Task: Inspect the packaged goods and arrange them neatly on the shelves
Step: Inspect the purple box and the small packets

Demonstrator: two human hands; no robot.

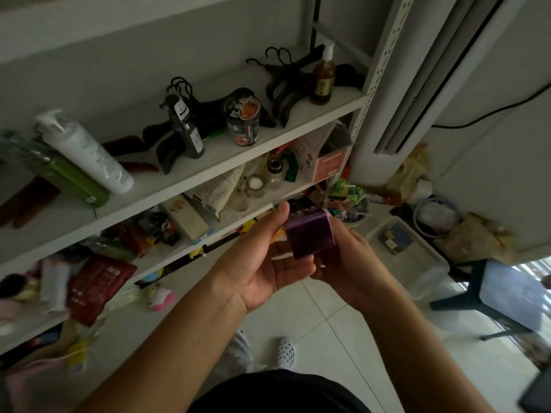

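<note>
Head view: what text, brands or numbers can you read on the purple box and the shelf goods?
None reads clearly.
purple box: no legible print on the faces shown.
noodle cup: large characters, too blurred.
dark bottle: white tag with a code, too small.
orange carton: print blurred.
red pouch: white label blurred.

Both forearms are extended forward; a purple box [310, 234] is gripped between left hand [265, 263], palm-up, and right hand [354, 257].
</note>
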